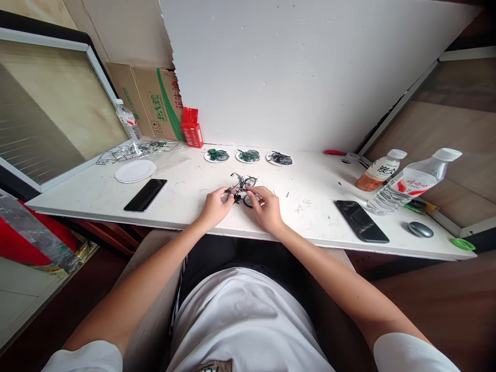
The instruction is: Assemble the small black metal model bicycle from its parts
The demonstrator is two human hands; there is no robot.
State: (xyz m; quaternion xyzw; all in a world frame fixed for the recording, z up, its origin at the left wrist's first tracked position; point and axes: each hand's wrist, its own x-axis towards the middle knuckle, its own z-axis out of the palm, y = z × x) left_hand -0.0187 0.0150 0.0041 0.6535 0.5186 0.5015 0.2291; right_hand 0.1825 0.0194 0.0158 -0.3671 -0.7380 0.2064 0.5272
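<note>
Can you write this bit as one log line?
left hand: holding black wheeled model | right hand: touching it | behind: three plates with parts

On the white tabletop (310, 204), a passage is left between the right hand (268, 209) and the glossy black smartphone at the right (362, 221), and another between the left hand (217, 206) and the flat black smartphone at the left (145, 195). Beyond the small black model bicycle (248, 182), the forward path is obstructed by three small round white dishes (248, 162), then closed by an upright white panel (271, 77). The far right is blocked by a large clear plastic bottle (414, 182).
</note>
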